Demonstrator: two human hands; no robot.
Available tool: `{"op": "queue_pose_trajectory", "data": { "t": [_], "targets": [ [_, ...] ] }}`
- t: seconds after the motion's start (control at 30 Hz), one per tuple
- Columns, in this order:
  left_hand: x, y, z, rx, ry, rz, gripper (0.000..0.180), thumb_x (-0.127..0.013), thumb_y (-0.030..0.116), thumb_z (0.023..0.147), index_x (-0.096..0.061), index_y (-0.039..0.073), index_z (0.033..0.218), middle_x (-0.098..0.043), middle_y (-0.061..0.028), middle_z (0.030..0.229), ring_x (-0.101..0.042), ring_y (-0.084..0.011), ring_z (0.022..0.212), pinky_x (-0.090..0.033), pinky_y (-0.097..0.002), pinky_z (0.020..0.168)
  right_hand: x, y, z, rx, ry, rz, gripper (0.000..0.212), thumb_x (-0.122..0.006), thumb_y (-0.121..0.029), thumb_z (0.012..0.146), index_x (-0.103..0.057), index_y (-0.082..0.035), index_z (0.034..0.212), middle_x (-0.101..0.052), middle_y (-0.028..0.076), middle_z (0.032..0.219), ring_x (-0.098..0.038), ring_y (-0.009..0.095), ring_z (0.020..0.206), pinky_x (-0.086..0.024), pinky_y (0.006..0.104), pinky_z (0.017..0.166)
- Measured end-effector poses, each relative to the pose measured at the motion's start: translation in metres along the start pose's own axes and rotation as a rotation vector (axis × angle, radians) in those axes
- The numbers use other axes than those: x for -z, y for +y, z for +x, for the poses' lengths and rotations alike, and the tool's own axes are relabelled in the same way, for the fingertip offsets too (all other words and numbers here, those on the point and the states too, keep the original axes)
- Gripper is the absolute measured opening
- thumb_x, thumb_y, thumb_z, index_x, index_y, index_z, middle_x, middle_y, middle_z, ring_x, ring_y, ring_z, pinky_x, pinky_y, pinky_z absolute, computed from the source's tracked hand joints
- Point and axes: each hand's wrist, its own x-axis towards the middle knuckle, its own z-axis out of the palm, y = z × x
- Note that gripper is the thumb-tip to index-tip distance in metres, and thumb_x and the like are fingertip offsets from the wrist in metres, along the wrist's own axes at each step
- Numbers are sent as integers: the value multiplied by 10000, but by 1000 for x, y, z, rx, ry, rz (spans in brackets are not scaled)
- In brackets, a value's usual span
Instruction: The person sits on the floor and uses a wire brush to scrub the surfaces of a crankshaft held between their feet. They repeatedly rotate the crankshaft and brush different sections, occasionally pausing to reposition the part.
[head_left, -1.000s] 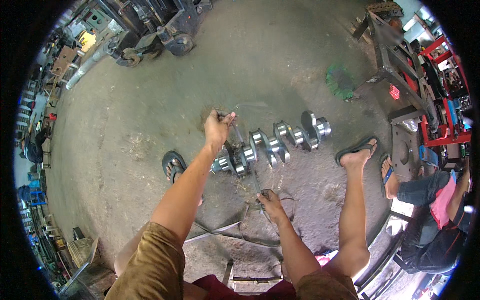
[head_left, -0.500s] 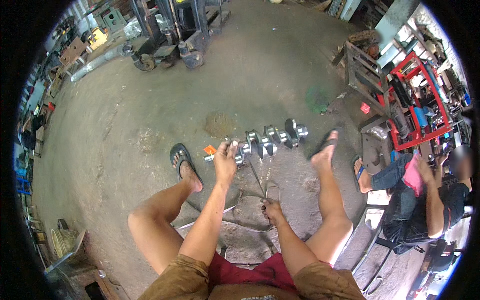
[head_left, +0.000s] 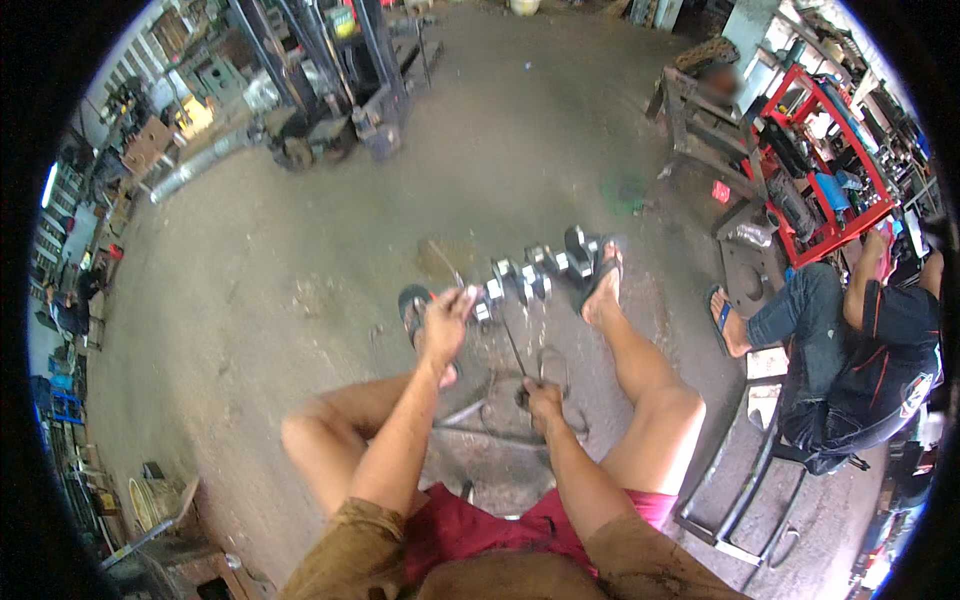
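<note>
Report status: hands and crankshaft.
Left hand gripping near end of crankshaft on the floor. Right hand shut on a thin rod angled toward it. Sandalled feet at both ends; seated person off to the right.

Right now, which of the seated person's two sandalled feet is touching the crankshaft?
The right foot: its sandal presses against the far end of the crankshaft. The left foot rests on the concrete floor beside the left hand.
</note>
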Motion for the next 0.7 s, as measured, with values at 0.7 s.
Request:
{"op": "queue_pose_trajectory", "data": {
  "t": [0.7],
  "targets": [
    [-12,29,23,-67,-25,-92,211,-612,212,935,-693,21,973,-600,-16,708,-463,-77,667,-413,-263,603,-18,13,18,-193,-130,-170,181,-560,-211,940,-647,-57,981,-540,7,659,-434,96,481,-320,267,418]
  ]
}}
